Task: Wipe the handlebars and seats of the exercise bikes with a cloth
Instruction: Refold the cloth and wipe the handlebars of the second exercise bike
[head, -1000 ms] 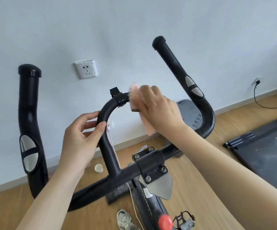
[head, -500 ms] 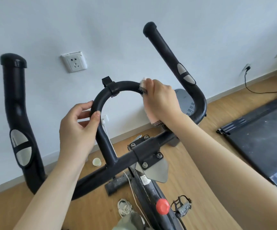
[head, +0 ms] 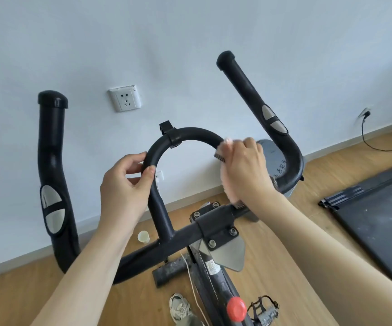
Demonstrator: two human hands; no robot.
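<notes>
Black foam covers the handlebars [head: 190, 135] of the exercise bike [head: 216, 231], which stands on a wooden floor [head: 284, 231] facing a pale wall. The right hand [head: 246, 168] is closed around a pink cloth [head: 228, 184], pressing it to the right side of the centre loop. The left hand [head: 124, 184] grips the loop's left side, thumb in front. A white object on the floor [head: 142, 236] may be a paper cup.

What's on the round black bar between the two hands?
In the head view, a small black clamp sits atop the loop bar, between the left hand and the right hand holding the cloth.
</notes>
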